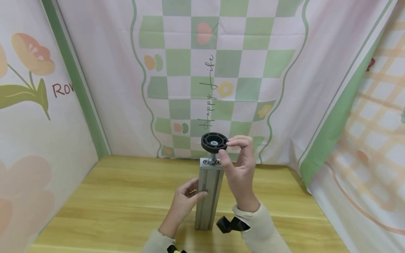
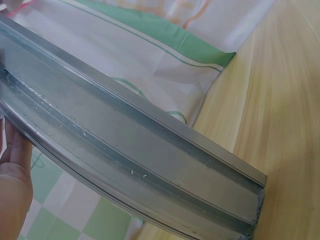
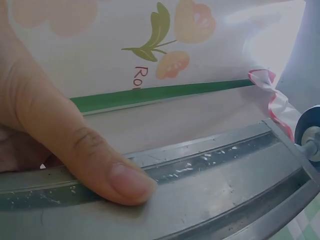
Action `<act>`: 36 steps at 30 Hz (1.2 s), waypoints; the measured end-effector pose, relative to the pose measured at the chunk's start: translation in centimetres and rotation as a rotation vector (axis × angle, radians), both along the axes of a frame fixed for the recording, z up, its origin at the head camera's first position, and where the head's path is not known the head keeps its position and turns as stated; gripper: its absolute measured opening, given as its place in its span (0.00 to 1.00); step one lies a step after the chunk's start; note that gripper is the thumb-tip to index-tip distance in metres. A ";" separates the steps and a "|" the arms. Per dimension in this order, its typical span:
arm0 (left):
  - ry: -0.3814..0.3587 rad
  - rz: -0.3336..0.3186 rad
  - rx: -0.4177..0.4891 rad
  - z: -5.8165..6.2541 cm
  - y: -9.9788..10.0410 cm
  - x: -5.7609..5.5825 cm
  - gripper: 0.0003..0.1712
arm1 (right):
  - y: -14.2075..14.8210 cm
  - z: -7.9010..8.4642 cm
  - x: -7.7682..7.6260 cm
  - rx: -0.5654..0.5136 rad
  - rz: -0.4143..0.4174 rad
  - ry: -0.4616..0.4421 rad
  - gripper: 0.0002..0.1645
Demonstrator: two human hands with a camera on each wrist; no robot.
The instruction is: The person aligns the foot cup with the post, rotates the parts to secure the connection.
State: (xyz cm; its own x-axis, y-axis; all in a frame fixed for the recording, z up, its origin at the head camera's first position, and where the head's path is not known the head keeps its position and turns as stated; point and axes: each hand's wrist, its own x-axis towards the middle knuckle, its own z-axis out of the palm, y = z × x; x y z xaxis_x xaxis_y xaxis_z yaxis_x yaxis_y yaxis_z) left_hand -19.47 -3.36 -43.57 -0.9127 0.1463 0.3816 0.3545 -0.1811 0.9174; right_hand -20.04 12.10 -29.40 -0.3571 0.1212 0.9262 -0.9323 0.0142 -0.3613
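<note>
A grey aluminium profile (image 1: pixel 207 203) stands upright on the table, slotted along its sides. From its top end rises a threaded stem carrying a black round levelling foot (image 1: pixel 207 142), ribbed disc facing up. My left hand (image 1: pixel 187 200) grips the profile around its middle, thumb across the near face. That thumb (image 3: pixel 115 175) lies large over the metal in the right wrist view. My right hand (image 1: pixel 242 168) pinches the right rim of the foot between thumb and index finger. In the left wrist view the lower profile (image 2: pixel 150 135) reaches down to the wood.
The wooden table (image 1: pixel 126 196) spreads around the profile. A checked cloth (image 1: pixel 202 63) hangs behind it, and patterned cloths (image 1: pixel 28 140) close off both sides. Black wrist-camera straps (image 1: pixel 234 225) sit on the sleeves.
</note>
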 end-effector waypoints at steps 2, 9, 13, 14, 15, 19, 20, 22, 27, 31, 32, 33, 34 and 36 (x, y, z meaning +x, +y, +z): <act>-0.004 -0.001 0.000 0.0 0.0 0.0 0.26 | 0.2 0.2 -0.1 0.012 0.002 -0.029 0.17; -0.012 0.001 -0.009 -0.2 -0.1 -0.1 0.26 | 1.0 1.0 -0.7 0.185 0.225 -0.266 0.30; -0.004 -0.001 -0.007 -0.2 -0.1 -0.1 0.26 | 1.1 1.0 -1.3 0.179 0.410 -0.322 0.31; -0.003 -0.001 -0.005 -0.2 0.0 -0.1 0.26 | 1.1 0.9 -1.3 0.175 0.436 -0.323 0.31; -0.003 -0.001 -0.003 -0.2 0.0 -0.1 0.26 | 1.0 0.9 -1.4 0.168 0.457 -0.325 0.30; -0.008 0.001 -0.002 -0.2 0.0 0.0 0.26 | 1.0 0.6 -1.6 0.162 0.475 -0.316 0.29; -0.009 0.000 -0.002 -0.2 0.0 0.0 0.26 | 1.0 0.6 -1.6 0.163 0.467 -0.308 0.29; -0.010 -0.003 0.000 -0.2 0.0 0.0 0.26 | 1.1 0.5 -1.8 0.168 0.450 -0.294 0.29; -0.005 -0.010 0.007 -0.1 0.0 0.0 0.26 | 1.4 0.3 -2.0 0.162 0.425 -0.257 0.28; -0.019 -0.004 -0.006 -0.1 0.0 0.0 0.26 | 1.5 0.0 -1.7 0.143 0.388 -0.264 0.26; -0.022 -0.004 -0.008 -0.1 0.0 0.0 0.26 | 1.6 -0.1 -1.6 0.139 0.374 -0.275 0.26; -0.024 -0.003 -0.009 -0.1 0.0 0.0 0.26 | 1.6 -0.2 -1.5 0.139 0.351 -0.286 0.25; -0.025 -0.003 -0.009 -0.1 0.0 0.0 0.26 | 1.7 -0.2 -1.4 0.137 0.326 -0.295 0.24; -0.022 -0.006 -0.006 -0.2 0.0 0.0 0.25 | 1.7 -0.4 -1.1 0.125 0.274 -0.313 0.22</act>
